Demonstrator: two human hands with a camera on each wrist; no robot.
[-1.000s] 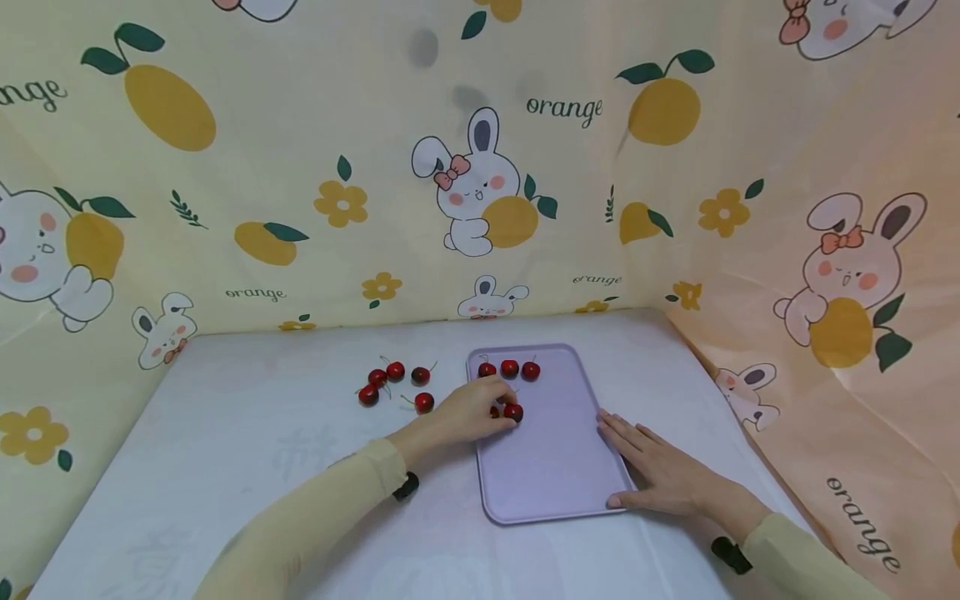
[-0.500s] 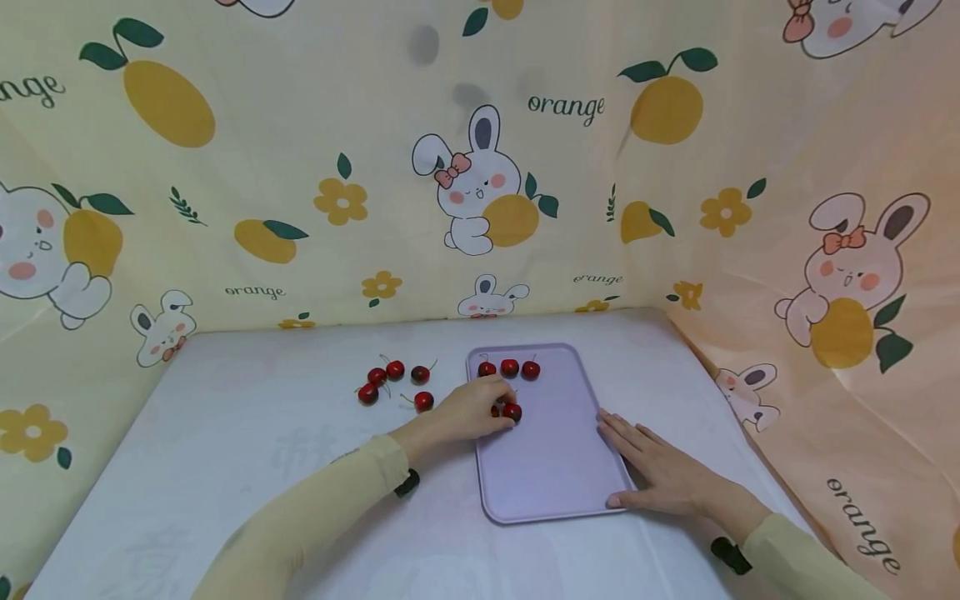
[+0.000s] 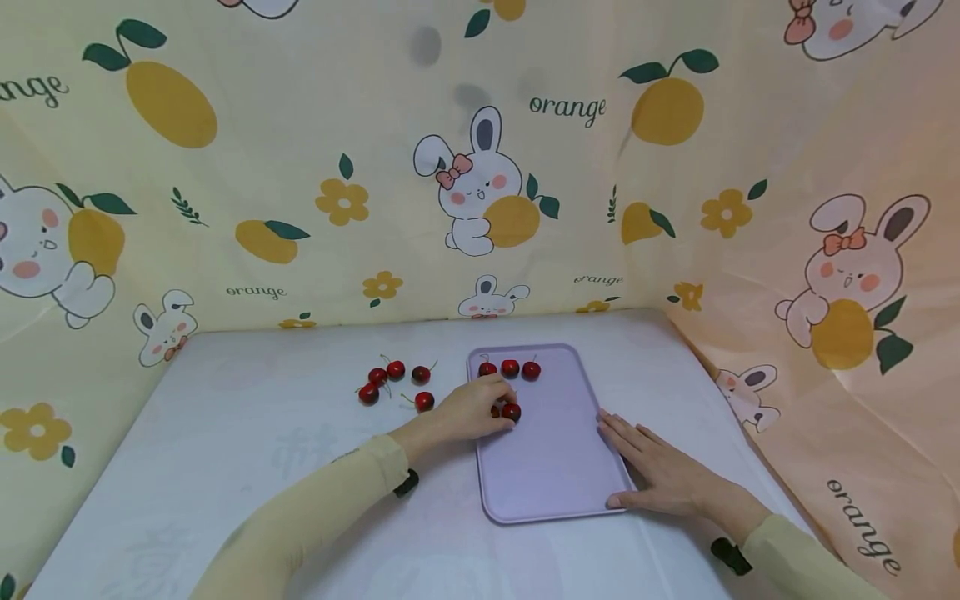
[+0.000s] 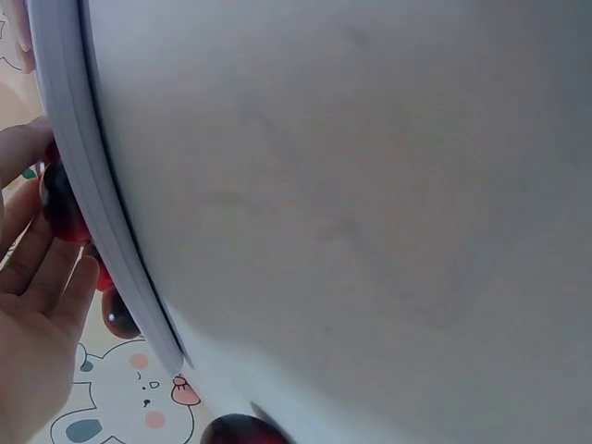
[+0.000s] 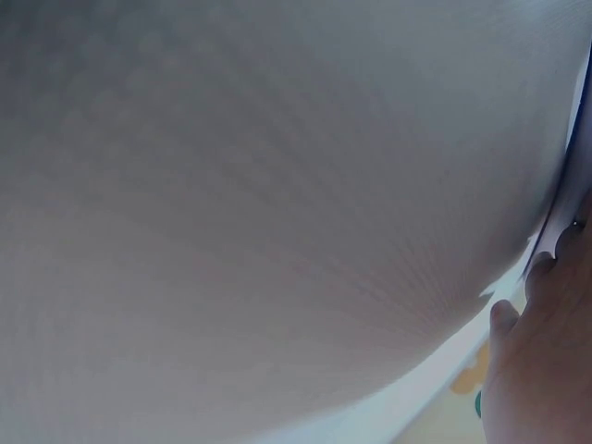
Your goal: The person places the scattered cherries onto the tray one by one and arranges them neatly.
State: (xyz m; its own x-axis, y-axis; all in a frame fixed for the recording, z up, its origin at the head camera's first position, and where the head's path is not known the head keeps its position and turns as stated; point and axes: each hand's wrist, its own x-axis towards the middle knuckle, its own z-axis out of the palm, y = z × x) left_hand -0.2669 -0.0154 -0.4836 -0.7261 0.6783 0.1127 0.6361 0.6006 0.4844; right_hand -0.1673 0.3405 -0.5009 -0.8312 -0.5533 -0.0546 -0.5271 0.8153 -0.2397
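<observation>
In the head view my left hand (image 3: pixel 474 409) is over the left side of a lilac tray (image 3: pixel 558 467), its thumb and fingers pinching a dark red cherry (image 3: pixel 512 412). Another cherry (image 3: pixel 495 412) sits right beside that one, partly covered by the fingers. The left wrist view catches the pinched cherry (image 4: pixel 63 202) between thumb and fingers, behind the tray's rim (image 4: pixel 88 157). Along the tray's far end lie three more cherries (image 3: pixel 510 368) in a row. My right hand (image 3: pixel 660 471) rests with straight fingers along the tray's right edge, thumb at the near right corner.
Left of the tray, several loose cherries (image 3: pixel 377 377) with stems lie on the white-covered table (image 3: pixel 247 467); one cherry (image 3: pixel 424 402) is close to the left wrist. A patterned cloth (image 3: pixel 360 125) with rabbits and oranges hangs behind and down the right side.
The pinched cherry has shifted very slightly left, closer to the one beside it. My right hand, the tray and the other cherries stay where they were.
</observation>
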